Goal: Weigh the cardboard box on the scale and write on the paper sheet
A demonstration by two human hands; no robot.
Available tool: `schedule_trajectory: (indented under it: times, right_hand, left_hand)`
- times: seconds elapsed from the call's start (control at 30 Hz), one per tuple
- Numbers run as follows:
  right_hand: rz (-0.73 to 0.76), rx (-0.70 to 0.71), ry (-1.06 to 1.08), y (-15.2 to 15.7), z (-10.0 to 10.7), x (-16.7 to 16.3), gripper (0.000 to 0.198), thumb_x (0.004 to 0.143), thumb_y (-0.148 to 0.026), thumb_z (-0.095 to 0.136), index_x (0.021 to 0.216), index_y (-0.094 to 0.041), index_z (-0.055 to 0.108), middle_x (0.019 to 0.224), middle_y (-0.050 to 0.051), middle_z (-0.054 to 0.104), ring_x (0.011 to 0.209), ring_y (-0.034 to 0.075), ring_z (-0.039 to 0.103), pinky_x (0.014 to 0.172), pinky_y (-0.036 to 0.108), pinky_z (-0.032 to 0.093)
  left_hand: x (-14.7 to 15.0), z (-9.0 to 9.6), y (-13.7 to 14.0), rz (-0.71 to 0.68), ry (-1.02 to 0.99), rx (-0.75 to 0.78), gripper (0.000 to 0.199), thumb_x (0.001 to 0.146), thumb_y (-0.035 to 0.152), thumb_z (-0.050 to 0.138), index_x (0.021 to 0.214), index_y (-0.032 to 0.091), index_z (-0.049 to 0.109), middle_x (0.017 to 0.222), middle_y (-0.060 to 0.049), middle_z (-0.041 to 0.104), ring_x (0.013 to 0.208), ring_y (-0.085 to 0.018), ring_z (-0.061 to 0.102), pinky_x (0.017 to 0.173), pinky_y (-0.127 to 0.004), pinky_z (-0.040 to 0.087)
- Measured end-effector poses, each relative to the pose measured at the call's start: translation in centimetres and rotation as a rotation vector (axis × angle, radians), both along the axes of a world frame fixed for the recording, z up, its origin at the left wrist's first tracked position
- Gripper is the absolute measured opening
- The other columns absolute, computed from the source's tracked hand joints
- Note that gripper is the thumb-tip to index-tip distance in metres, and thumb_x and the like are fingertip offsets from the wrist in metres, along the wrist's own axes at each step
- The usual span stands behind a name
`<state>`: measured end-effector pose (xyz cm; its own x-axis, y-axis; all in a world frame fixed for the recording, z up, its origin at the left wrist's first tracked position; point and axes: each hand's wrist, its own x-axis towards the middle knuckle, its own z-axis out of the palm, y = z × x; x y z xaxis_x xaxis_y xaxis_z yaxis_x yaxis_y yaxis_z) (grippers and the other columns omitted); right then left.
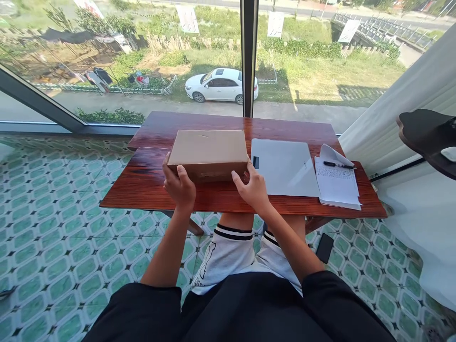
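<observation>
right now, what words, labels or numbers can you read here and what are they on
Nothing here reads clearly enough to quote.
Lined white paper sheet under the black pen: handwriting, too small to read.
White shorts: dark print, cut off and unreadable.
White signboards outside: too blurred.
Plain brown cardboard box, held by the left hand and right hand: no print visible.

A grey laptop (284, 167), notepad (337, 183) and pen (337, 165) lie on the table (142, 183).

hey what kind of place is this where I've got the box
Probably a sunroom or glazed balcony at home: a low wooden table on patterned floor tiles beside tall windows overlooking a road and a parked car.
</observation>
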<state>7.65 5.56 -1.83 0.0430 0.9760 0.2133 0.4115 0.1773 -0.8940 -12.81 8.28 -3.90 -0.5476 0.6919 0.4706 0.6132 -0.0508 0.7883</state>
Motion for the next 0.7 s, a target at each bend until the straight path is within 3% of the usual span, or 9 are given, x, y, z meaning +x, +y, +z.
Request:
schedule_trajectory:
  times: [0.2,0.57,0.7]
  right_hand:
    - [-0.008,0.020,0.046,-0.1,0.1,0.5,0.070,0.095,-0.047,0.056,0.158,-0.019,0.041,0.151,0.010,0.052,0.119,0.028,0.065,0.105,0.043,0.053]
    - [-0.021,0.036,0.163,-0.4,0.0,1.7,0.069,0.095,-0.046,0.057,0.157,-0.019,0.042,0.144,0.010,0.058,0.126,0.027,0.062,0.106,0.043,0.055]
    - [-0.041,0.053,0.197,-0.4,0.2,2.6,0.069,0.094,-0.045,0.057,0.157,-0.020,0.043,0.137,0.009,0.063,0.116,0.025,0.067,0.101,0.042,0.058]
  left_hand:
    - [0.7,1.3,-0.5,0.006,0.041,0.024,0.055,0.096,0.044,0.038,0.142,0.019,0.054,0.136,-0.013,0.066,0.125,-0.030,0.063,0.105,-0.042,0.048]
    - [2.3,3.6,-0.8,-0.024,0.075,0.062,0.054,0.095,0.041,0.038,0.140,0.018,0.056,0.134,-0.014,0.067,0.126,-0.030,0.063,0.109,-0.043,0.046]
    - [3.3,4.2,-0.6,-0.059,0.107,0.097,0.056,0.095,0.041,0.037,0.142,0.018,0.055,0.138,-0.012,0.065,0.127,-0.028,0.062,0.108,-0.039,0.047]
